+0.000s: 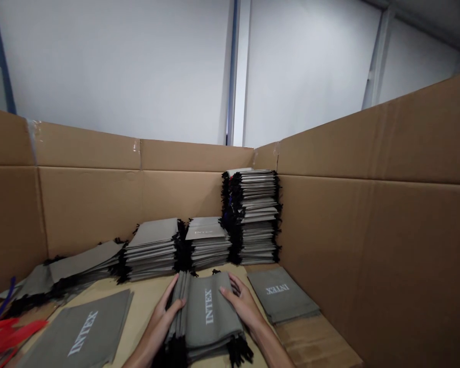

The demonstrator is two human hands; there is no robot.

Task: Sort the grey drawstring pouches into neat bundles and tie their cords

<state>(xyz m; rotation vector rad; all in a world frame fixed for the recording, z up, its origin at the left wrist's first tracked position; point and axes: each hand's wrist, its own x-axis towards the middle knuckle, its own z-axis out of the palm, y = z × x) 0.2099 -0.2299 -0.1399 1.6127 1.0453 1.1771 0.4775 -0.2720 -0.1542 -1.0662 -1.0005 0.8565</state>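
A stack of flat grey INTEX bags [209, 312] with black drawstrings lies at the near middle of a big cardboard box floor. My left hand [164, 312] presses against the stack's left side, fingers wrapped round its edge. My right hand [243, 304] lies on the stack's top right, fingers curled over the upper bag. Both hands grip this one stack from either side.
A tall pile of grey bags [255, 217] stands in the far corner, with lower piles [153, 248] [209, 243] and a slumped one [80, 268] along the back wall. Single stacks lie at left [80, 332] and right [281, 294]. Red strips [7, 332] lie far left. Cardboard walls [368, 245] surround everything.
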